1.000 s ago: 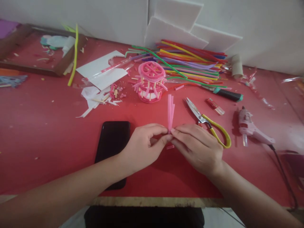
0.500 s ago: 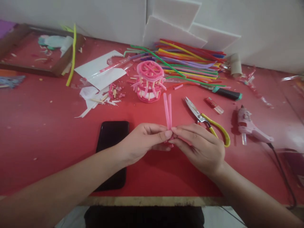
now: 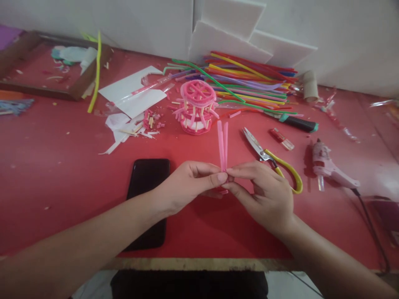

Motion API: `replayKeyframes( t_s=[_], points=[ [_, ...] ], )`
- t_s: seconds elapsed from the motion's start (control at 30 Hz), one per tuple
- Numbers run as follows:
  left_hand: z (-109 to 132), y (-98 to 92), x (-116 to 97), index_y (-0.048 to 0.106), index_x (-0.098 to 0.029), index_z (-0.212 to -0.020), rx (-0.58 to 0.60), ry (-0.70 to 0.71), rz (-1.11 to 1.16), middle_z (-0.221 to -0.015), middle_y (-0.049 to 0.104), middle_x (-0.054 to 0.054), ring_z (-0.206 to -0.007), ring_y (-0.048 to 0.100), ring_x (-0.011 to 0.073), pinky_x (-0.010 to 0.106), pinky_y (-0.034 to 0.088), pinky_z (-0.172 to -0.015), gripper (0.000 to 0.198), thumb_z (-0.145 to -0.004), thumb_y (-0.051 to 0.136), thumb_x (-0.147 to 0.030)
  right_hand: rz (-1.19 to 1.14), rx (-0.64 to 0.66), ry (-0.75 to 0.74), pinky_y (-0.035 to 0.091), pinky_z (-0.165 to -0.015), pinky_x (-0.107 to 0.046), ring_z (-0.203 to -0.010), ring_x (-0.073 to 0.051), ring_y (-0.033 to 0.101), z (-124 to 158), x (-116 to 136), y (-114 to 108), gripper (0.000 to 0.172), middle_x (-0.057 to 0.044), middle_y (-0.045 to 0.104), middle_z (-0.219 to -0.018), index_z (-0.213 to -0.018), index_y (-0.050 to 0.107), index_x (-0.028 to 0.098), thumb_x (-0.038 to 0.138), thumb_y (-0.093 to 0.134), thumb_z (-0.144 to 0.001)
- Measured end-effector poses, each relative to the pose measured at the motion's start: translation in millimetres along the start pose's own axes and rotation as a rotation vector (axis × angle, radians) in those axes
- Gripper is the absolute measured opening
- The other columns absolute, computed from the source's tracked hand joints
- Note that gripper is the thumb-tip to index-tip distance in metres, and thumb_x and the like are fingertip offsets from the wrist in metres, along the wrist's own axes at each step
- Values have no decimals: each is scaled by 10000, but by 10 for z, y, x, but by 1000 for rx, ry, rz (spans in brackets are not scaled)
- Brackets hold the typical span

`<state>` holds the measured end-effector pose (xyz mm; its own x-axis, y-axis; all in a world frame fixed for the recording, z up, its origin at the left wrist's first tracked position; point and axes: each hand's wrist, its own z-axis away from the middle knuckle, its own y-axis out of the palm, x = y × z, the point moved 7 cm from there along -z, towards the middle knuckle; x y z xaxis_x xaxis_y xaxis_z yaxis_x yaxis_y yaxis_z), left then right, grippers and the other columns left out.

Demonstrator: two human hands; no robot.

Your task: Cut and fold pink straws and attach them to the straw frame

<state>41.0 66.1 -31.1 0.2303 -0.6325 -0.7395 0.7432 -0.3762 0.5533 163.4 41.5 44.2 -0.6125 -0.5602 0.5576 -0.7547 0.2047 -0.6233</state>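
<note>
Pink pipe cleaners stand upright between my two hands, their free ends pointing toward the back of the table. My left hand pinches them near their lower part with thumb and fingers. From the other side, the fingertips of my right hand close on the same lower part. A short pink end pokes out below the fingertips; the rest there is hidden. Just beyond the strands is a round pink carousel-like model with small sticks as posts.
A black phone lies under my left forearm. Yellow-handled scissors, a utility knife and a pink glue gun lie to the right. Behind are piled coloured pipe cleaners; paper scraps lie left of the model.
The upright pink strands have shifted slightly right and fanned differently, so another strand end shows. My right fingers have moved a little; both hands stay in nearly the same place.
</note>
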Motion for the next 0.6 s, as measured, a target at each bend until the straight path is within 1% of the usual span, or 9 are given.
replayKeyframes(
  t_s=[0.1,0.17,0.23,0.3,0.37,0.47,0.53,0.6],
  points=[
    [11,-11,-34,787,-170,-822,-32,57,-39,-837,733,30,-778,676,129,275,578,-777,172,-790,780,-340,-114,-9,77,611,-723,-309,-788,-168,711,21,-85,20,152,-12,730,-838,-983,669,233,187,718,-847],
    [22,-25,-107,794,-186,-826,-65,152,-90,-910,716,33,-820,671,136,285,571,-816,150,-805,766,-332,-239,-17,168,613,-729,-306,-805,-163,705,38,-160,27,191,-20,709,-876,-976,654,219,223,758,-815],
    [38,-32,-195,805,-204,-812,-98,256,-162,-947,683,28,-877,660,138,274,549,-872,120,-815,758,-314,-401,24,301,608,-651,-262,-735,-140,700,56,-238,74,147,-15,699,-845,-925,662,200,256,753,-824],
    [44,-18,-247,813,-223,-805,-101,304,-203,-957,649,20,-894,651,133,255,539,-888,92,-820,753,-291,-584,114,446,589,-557,-223,-612,-113,680,82,-288,172,111,-2,701,-743,-869,689,182,290,713,-863],
    [38,10,-248,815,-234,-803,-75,283,-180,-974,618,15,-831,652,122,257,565,-829,80,-822,749,-276,-766,192,563,587,-512,-225,-538,-109,660,119,-306,280,175,-2,709,-673,-843,722,169,343,710,-865],
    [34,63,-219,805,-208,-775,-20,231,-132,-999,582,23,-717,650,115,301,603,-737,101,-818,747,-279,-958,219,703,594,-488,-246,-513,-116,649,189,-342,403,213,-18,727,-658,-825,752,164,374,775,-798],
    [39,79,-208,793,-183,-756,-10,223,-141,-989,574,30,-717,652,126,340,607,-771,131,-817,745,-289,-1033,203,789,578,-460,-233,-494,-110,634,239,-377,461,204,-18,721,-631,-788,754,164,359,806,-765],
    [47,72,-213,782,-172,-745,-28,235,-177,-963,573,32,-785,653,147,361,583,-863,150,-820,740,-295,-1089,183,870,552,-430,-211,-467,-95,611,279,-403,502,200,-15,719,-620,-744,742,166,347,827,-736]
  ],
)
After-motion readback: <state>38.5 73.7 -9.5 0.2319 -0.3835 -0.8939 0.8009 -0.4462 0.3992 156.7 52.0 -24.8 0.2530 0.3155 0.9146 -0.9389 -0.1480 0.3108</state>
